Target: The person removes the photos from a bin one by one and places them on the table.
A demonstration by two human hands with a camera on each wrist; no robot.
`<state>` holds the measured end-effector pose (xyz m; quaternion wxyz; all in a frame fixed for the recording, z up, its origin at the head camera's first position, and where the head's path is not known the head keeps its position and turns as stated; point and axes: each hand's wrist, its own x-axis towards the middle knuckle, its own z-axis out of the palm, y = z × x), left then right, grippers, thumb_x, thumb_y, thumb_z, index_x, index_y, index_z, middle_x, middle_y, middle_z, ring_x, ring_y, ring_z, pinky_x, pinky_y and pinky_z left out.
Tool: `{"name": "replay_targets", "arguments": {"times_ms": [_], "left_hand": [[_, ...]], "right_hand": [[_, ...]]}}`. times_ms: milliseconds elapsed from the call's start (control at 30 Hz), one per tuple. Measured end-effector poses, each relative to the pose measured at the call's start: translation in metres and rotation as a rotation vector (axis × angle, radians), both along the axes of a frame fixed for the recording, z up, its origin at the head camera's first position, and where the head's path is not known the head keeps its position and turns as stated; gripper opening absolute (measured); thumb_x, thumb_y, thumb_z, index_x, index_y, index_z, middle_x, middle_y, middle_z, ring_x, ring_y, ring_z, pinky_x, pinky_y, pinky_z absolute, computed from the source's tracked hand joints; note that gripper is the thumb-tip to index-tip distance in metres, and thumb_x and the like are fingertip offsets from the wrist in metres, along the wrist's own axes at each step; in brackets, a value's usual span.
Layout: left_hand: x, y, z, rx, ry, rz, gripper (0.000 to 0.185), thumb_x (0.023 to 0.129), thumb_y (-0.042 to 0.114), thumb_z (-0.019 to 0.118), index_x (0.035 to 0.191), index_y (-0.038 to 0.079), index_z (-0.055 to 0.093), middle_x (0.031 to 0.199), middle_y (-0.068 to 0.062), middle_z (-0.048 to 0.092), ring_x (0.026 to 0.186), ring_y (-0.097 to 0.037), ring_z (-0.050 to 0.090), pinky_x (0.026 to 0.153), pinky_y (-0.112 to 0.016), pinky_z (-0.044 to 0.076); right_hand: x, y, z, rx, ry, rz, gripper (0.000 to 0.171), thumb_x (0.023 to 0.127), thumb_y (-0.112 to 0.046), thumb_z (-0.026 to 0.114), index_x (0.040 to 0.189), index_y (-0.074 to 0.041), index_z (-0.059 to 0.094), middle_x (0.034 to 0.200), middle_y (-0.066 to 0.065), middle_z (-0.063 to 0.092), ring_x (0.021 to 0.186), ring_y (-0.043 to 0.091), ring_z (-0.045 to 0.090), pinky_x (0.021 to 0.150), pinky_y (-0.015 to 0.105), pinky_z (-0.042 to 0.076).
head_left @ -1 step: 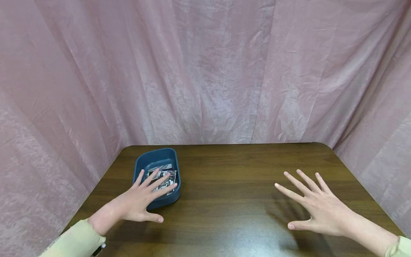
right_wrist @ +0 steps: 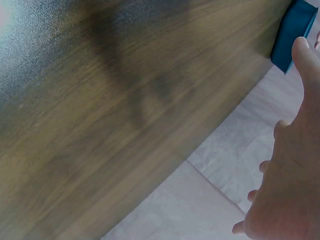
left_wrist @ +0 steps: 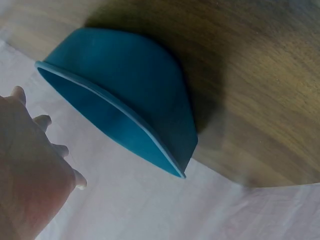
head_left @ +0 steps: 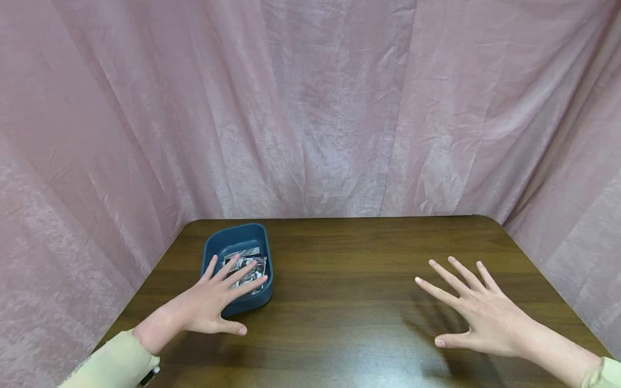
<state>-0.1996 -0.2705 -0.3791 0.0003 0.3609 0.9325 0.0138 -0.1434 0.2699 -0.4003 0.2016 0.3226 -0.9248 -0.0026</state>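
A blue tray (head_left: pixel 236 237) stands on the left of a dark wooden table (head_left: pixel 349 258) and holds several silvery packets (head_left: pixel 251 265). My left hand (head_left: pixel 224 293) hovers over the tray's near end with fingers spread and straight, holding nothing. The left wrist view shows the tray's outer wall (left_wrist: pixel 135 85) beside that hand (left_wrist: pixel 30 165). My right hand (head_left: pixel 466 307) floats open above the table's right side, fingers fanned, nothing in it; the right wrist view shows it (right_wrist: pixel 290 165) above bare wood.
A pink curtain (head_left: pixel 310 108) closes off the back and both sides of the table. The table's far edge and rounded corners lie just before it. Pale sleeves cover both forearms (head_left: pixel 111 366).
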Motion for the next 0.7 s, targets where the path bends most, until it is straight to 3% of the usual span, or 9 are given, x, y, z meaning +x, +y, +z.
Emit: {"name": "replay_targets", "arguments": {"times_ms": [300,533,700], "left_hand": [[0.0001,-0.002,-0.0019,-0.033,0.02,0.013,0.095,0.078,0.07,0.065,0.157,0.037,0.024,0.167,-0.006,0.015,0.151,-0.047,0.011,0.109,-0.08,0.004],[-0.0005,-0.0007,-0.0031,0.004,-0.007,0.043,0.092,0.081,0.07,0.062,0.157,0.035,0.025,0.167,-0.006,0.014,0.152,-0.046,0.006,0.114,-0.07,-0.015],[0.0014,-0.0003,-0.0043,0.016,-0.004,0.055,0.088,0.083,0.073,0.056,0.157,0.036,0.025,0.167,-0.004,0.013,0.152,-0.046,0.007,0.114,-0.073,-0.011]], "right_hand": [[0.003,0.0065,0.0017,0.006,-0.055,-0.035,0.098,0.074,-0.073,0.067,0.155,-0.03,0.033,0.168,0.003,0.009,0.154,0.016,-0.018,0.119,0.057,-0.02],[-0.0003,0.0062,0.0063,0.015,-0.049,-0.037,0.1,0.075,-0.073,0.066,0.157,-0.031,0.027,0.168,0.001,0.006,0.153,0.014,-0.019,0.12,0.054,-0.021],[-0.0022,0.0056,0.0051,0.018,-0.059,-0.036,0.099,0.076,-0.073,0.065,0.157,-0.031,0.027,0.168,0.002,0.008,0.153,0.013,-0.019,0.12,0.053,-0.021]]}}
